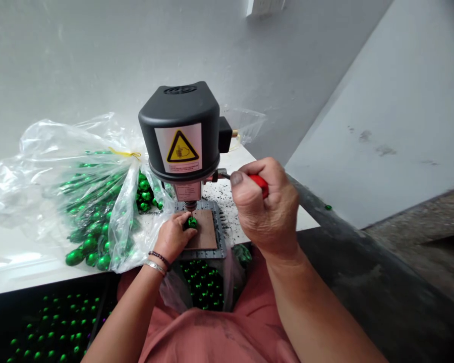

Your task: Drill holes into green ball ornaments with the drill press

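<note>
A small bench drill press (pixel 179 131) with a black motor cover and a yellow warning sticker stands in front of me. My left hand (pixel 174 234) pinches a shiny green ball (pixel 192 222) between thumb and fingers, on a brown wooden board (pixel 208 237) under the drill bit. The bit comes down to the top of the ball; whether it has entered cannot be made out. My right hand (pixel 267 206) is closed around the red knob (pixel 260 185) of the feed lever, to the right of the machine.
A clear plastic bag (pixel 41 146) of green balls lies on the white table (pixel 295 214) at left. Dark shavings are scattered around the drill base (pixel 220 242). A black tray (pixel 104 302) of green balls sits lower left; more green balls (pixel 204 285) lie below the base.
</note>
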Motion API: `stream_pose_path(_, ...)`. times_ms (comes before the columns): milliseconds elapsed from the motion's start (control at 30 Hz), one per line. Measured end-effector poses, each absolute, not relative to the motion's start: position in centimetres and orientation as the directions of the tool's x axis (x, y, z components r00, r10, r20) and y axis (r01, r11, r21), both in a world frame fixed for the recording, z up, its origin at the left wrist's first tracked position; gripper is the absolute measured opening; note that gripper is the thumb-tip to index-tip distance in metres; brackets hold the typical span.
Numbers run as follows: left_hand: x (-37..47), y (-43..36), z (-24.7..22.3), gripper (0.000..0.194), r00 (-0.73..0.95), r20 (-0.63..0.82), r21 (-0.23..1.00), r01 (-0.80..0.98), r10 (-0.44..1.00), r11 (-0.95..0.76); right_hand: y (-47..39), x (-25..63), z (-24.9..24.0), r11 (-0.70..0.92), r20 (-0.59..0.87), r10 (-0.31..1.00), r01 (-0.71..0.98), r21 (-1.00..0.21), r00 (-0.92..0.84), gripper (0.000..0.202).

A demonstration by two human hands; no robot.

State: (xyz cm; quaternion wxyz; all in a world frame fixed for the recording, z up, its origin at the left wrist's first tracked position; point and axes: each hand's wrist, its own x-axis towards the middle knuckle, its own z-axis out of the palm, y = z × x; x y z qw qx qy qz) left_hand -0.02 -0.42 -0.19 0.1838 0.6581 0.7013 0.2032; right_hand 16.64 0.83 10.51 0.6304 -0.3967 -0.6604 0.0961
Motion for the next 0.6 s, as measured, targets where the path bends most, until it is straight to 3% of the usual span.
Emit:
stream_pose_path(200,-0.3,-1.0,-0.2,0.045,0.010,0.025,0.520,0.854,1.000,-0.022,0.9,16.7,10.3,0.669,0.760,0.640,0.408,-0.622,0.110,0.019)
stream_pose_path(467,-2.1,0.1,-0.3,0.041,0.006,-0.082,0.733,0.678,0.997,0.056,0.8,16.7,10.3,0.664,0.748,0.656,0.391,-0.637,0.104,0.019)
stream_pose_path(600,-2.6,0.3,-0.6,0.045,0.009,-0.086,0.763,0.644,0.996,0.060,0.8,16.6,10.3,0.668,0.748,0.656,0.385,-0.637,0.099,0.019)
